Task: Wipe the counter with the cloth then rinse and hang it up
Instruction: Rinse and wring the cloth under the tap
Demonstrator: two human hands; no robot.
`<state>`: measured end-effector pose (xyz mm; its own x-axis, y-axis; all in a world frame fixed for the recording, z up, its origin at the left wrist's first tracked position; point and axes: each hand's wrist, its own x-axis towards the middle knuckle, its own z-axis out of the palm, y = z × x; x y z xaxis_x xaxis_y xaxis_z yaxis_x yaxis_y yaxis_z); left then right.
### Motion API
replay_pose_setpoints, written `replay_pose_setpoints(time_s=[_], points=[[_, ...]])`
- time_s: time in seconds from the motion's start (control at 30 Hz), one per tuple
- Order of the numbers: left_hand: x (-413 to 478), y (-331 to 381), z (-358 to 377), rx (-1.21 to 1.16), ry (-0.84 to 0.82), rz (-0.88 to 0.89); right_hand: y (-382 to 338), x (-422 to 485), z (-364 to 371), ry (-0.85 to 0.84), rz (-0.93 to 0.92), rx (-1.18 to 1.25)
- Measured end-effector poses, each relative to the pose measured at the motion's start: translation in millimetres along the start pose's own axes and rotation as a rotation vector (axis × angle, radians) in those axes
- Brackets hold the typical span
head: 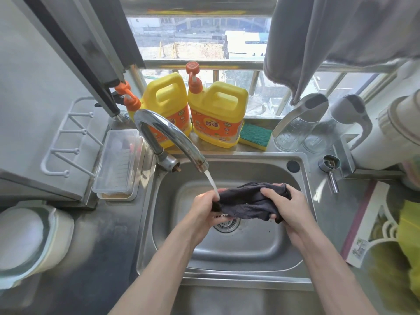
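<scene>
A dark grey cloth point(246, 201) is bunched between both my hands above the steel sink point(250, 244). My left hand point(204, 210) grips its left end, right under the stream of water running from the curved chrome tap point(168, 137). My right hand point(284, 205) grips the cloth's right end, fingers wrapped over the top. The cloth hangs just above the drain strainer point(227, 223), which it partly hides. A steel counter point(109, 235) surrounds the sink.
Two yellow detergent jugs point(216, 114) and a green sponge point(255, 134) stand on the sill behind the sink. A white hook rack point(68, 137) is on the left wall, a clear lidded box point(118, 164) beside it. Grey towels point(318, 42) hang upper right. Glass jugs point(302, 123) stand at right.
</scene>
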<state>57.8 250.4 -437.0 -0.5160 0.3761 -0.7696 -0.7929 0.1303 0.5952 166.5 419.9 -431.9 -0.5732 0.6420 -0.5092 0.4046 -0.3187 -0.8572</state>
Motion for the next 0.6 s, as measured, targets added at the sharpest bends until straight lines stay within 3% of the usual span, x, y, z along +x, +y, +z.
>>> replay_pose_setpoints(time_s=[0.23,0.4,0.5,0.6], points=[[8,-6,-10,-0.176,0.089,-0.042,-25,-20,-2,-0.306,0.268,0.332],[7,-5,-5,-0.441,0.058,-0.111,-24,-27,1,-0.450,0.283,0.365],[2,-2,-1,-0.553,0.012,-0.122,-20,-27,13,-0.416,0.230,0.311],[0,1,-9,-0.497,0.015,-0.152,-10,-19,17,-0.258,0.111,0.138]])
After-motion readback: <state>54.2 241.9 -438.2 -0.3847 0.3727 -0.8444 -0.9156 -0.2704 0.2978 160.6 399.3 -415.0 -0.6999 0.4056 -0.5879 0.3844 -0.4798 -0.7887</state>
